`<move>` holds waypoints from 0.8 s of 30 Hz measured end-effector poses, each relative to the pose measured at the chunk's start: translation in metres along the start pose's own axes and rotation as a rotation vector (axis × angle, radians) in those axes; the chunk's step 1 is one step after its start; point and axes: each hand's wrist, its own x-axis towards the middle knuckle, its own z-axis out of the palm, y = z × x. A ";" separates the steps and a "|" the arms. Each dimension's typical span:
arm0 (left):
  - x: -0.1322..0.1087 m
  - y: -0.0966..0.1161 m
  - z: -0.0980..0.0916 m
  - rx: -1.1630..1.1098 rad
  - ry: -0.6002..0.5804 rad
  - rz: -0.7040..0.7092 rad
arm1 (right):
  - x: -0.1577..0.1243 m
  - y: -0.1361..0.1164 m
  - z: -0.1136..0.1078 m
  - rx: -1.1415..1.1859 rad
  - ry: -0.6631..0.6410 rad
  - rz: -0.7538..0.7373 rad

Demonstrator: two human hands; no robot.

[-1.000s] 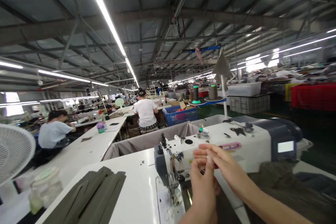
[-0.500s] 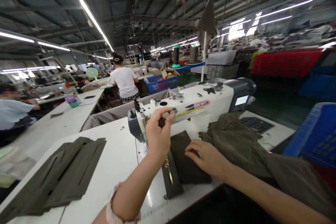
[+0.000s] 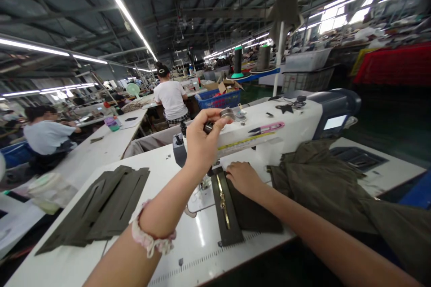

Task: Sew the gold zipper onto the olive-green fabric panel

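Observation:
My left hand is raised over the sewing machine, thumb and fingers pinching a small metal bobbin beside the machine's top. A dark, round metal piece, its kind unclear, shows within the curled fingers. Lower down, my right hand lies on a dark olive fabric panel, fingers laid along its upper left edge and partly hidden. Next to that panel is an olive fabric strip with a gold zipper; its top end reaches under the machine's needle area.
Stacked olive fabric pieces lie on the left of the white table. Crumpled olive cloth covers the right side. Pink-handled thread snips rest on the machine, with thread cones behind. Two people sit at further tables.
My right hand has moved up and left, down onto the fabric by the zipper strip. My left hand, still pinching the bobbin, has come up near the machine's top. The view has shifted left.

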 end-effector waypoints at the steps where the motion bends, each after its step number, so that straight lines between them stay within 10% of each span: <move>1: 0.001 0.001 0.000 0.002 -0.011 0.002 | -0.003 -0.003 -0.002 -0.002 -0.006 -0.008; 15: -0.004 -0.001 0.001 0.078 -0.025 -0.068 | -0.114 -0.007 0.030 0.186 -0.006 -0.064; 24: -0.006 0.003 0.003 -0.071 -0.044 -0.135 | -0.095 0.018 -0.017 0.255 0.553 -0.036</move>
